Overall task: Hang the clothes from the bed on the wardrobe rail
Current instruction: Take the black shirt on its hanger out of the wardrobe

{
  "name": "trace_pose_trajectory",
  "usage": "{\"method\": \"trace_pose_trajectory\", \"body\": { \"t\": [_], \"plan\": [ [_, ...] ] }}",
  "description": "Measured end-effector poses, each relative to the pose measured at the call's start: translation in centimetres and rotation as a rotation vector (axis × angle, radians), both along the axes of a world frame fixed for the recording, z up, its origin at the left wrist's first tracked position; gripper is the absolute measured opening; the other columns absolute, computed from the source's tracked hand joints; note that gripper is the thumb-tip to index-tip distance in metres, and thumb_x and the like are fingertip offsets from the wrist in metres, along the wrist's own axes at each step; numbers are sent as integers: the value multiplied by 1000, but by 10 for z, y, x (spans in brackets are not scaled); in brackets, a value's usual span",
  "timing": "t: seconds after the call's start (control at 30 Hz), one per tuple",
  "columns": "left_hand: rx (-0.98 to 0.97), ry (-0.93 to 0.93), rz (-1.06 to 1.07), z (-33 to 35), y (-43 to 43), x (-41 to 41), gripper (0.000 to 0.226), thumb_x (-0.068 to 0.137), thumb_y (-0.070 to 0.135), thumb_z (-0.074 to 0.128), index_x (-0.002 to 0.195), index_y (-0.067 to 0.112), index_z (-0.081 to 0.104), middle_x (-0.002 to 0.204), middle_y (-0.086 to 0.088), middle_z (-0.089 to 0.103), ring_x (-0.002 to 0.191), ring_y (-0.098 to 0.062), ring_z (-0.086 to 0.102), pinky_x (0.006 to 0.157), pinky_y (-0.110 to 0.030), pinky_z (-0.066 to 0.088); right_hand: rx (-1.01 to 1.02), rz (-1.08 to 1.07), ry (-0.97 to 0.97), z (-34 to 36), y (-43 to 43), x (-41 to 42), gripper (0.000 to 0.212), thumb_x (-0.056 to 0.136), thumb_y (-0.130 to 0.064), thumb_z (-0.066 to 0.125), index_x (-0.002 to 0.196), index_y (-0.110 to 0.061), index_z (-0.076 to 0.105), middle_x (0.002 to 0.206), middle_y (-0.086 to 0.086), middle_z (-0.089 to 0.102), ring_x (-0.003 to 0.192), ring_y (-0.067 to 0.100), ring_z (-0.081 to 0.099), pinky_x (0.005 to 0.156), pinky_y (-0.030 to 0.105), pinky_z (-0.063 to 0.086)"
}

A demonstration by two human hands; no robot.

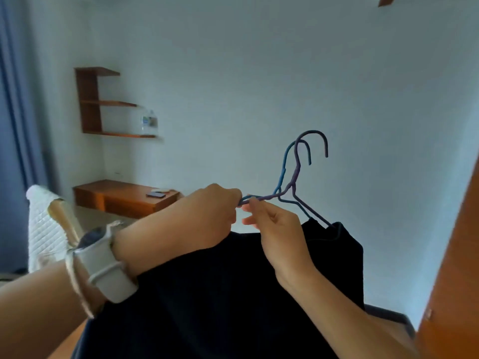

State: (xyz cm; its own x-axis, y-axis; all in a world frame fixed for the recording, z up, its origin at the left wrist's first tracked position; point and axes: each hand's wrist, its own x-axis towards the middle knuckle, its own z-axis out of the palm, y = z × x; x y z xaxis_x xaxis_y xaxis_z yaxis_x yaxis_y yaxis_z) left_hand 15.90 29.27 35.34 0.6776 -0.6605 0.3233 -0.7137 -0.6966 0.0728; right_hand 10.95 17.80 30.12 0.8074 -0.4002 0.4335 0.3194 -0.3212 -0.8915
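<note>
Two thin wire hangers, one blue (283,167) and one purple (312,137), overlap in front of me with their hooks pointing up. My left hand (207,216) pinches their left shoulder ends. My right hand (277,229) grips the same ends just to the right, fingers curled around the wire. The hangers' right ends are tucked into a black garment (233,294), which drapes down below my forearms. The wardrobe rail and the bed are out of view.
A brown wooden wardrobe door (456,255) edge stands at the right. Wall shelves (103,102) with a water bottle (149,121) and a low wooden desk (124,198) are at the left. A white quilted chair back (44,229) is near my left wrist. Blue curtains (13,99) hang far left.
</note>
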Motion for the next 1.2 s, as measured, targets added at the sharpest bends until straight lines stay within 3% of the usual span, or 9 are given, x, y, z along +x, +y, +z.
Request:
{"method": "trace_pose_trajectory", "body": {
  "t": [0.1,0.13,0.2,0.27,0.47,0.6,0.7,0.93,1.2],
  "plan": [
    [-91,96,28,-6,-7,39,23,94,11,39,105,16,58,85,10,57,77,-12,53,77,-26,46,-198,18,56,-2,-17,40,29,94,-36,44,87,-23,69,89,10,71,87,20,65,82,29,48],
    [-117,119,33,-9,-8,52,23,95,10,38,103,19,58,81,13,55,75,-11,52,75,-25,44,-247,25,51,-4,-26,52,29,94,-36,45,89,-21,70,91,9,71,87,18,64,83,21,48],
    [-165,122,52,-16,-11,80,21,95,11,39,94,24,55,75,17,53,69,-8,51,68,-23,43,-283,9,-13,-9,-48,72,24,93,-32,49,94,-23,71,84,-9,70,85,3,61,75,1,41],
    [-210,122,61,-22,-16,107,21,94,12,41,88,29,51,73,20,52,68,-5,51,62,-19,41,-288,-64,-112,-15,-75,92,17,91,-28,52,94,-27,68,85,-21,63,92,2,59,75,-1,39],
    [-321,175,94,-29,-63,177,18,93,15,48,88,31,54,74,19,55,70,-5,52,59,-16,38,-643,-61,8,-27,-175,194,48,93,-34,47,140,-29,36,124,-11,50,120,8,43,101,23,33],
    [-402,212,132,-29,-100,231,23,89,16,54,78,35,58,78,10,64,79,-23,61,69,-29,48,-955,-3,58,-17,-214,280,42,98,-33,34,139,-29,36,101,4,64,96,23,58,86,31,44],
    [-494,327,179,-21,-125,274,15,86,16,58,83,30,66,88,-1,72,87,-33,64,79,-41,51,-1066,31,51,-1,-240,333,41,99,-34,25,139,-24,34,107,4,67,98,24,63,87,35,47],
    [-666,417,328,-13,-157,345,17,90,21,55,87,12,69,71,0,70,46,3,50,48,-4,38,-1112,165,-88,10,-263,432,43,99,-32,25,139,-18,33,133,-1,53,121,20,49,92,32,41],
    [-846,255,589,-41,-106,399,22,93,19,50,75,20,63,67,4,69,41,-1,51,44,-9,41,-1086,373,-272,-12,-182,534,46,98,-35,29,140,-15,32,133,3,51,122,24,46,99,34,38]
  ]
}}
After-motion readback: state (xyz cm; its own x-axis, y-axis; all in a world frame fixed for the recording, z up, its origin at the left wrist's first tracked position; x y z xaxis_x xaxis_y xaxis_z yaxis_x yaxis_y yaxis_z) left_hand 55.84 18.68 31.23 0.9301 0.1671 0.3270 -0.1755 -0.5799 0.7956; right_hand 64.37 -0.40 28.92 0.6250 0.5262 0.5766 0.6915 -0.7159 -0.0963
